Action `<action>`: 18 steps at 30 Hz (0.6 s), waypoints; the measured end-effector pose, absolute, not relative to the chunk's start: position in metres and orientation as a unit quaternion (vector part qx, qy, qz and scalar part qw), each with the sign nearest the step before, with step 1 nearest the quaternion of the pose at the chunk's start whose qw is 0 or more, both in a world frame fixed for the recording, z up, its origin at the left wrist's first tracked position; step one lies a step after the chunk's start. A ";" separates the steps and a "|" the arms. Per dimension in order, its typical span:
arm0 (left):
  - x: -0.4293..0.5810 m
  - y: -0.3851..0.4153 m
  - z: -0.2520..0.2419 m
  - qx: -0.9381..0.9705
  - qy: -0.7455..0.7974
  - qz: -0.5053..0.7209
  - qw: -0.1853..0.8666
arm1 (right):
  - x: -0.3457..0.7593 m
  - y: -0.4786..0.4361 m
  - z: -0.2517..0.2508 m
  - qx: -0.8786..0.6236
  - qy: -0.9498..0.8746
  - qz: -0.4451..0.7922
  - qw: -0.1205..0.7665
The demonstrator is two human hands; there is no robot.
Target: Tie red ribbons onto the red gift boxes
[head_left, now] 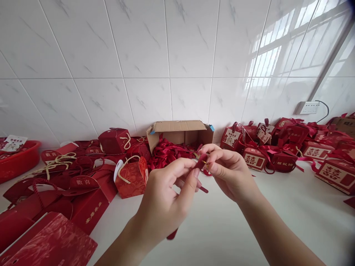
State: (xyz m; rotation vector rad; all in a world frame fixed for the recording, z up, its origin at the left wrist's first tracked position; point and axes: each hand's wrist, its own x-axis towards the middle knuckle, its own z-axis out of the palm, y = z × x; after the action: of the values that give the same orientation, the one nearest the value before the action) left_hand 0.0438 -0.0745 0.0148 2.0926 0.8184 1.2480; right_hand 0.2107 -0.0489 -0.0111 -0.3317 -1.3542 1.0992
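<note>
In front of me, above the white table (216,225), my left hand (169,192) is closed on a dark red ribbon strip (200,162). Part of the strip shows beneath the fingers, and another dark red end (172,234) peeks out below the wrist. Close beside it, my right hand (231,171) is closed in a pinch on a small gold-coloured tie (205,162) at the ribbon. The fingertips hide just how the tie sits on it. Behind both hands stands an open cardboard box (180,126) with a heap of red ribbons (169,152) in it.
Red gift boxes with rope handles (131,177) crowd the left side. Finished-looking red boxes with ribbon bows (337,173) stand at the right. A red basin (20,162) is at far left. White tiles back the table, with a power strip (308,107).
</note>
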 end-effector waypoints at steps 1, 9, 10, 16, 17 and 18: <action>0.044 -0.074 0.014 0.783 0.304 0.470 0.272 | 0.210 -0.049 -0.011 -0.149 -0.581 0.492 0.631; 0.043 -0.072 0.011 0.811 0.296 0.471 0.181 | 0.205 -0.051 -0.012 -0.147 -0.526 0.553 0.629; 0.043 -0.072 0.011 0.813 0.296 0.470 0.172 | 0.203 -0.051 -0.012 -0.145 -0.521 0.554 0.633; 0.042 -0.071 0.009 0.820 0.294 0.467 0.155 | 0.195 -0.052 -0.013 -0.147 -0.506 0.544 0.653; 0.041 -0.071 0.010 0.821 0.293 0.466 0.152 | 0.195 -0.052 -0.013 -0.153 -0.507 0.543 0.652; 0.041 -0.072 0.010 0.823 0.293 0.463 0.149 | 0.195 -0.052 -0.013 -0.160 -0.511 0.542 0.647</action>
State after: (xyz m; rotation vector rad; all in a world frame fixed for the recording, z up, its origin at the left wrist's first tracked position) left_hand 0.0408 -0.0716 0.0102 2.3649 0.8431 1.3316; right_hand 0.1949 -0.0521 -0.0130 -0.3647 -1.1631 1.2322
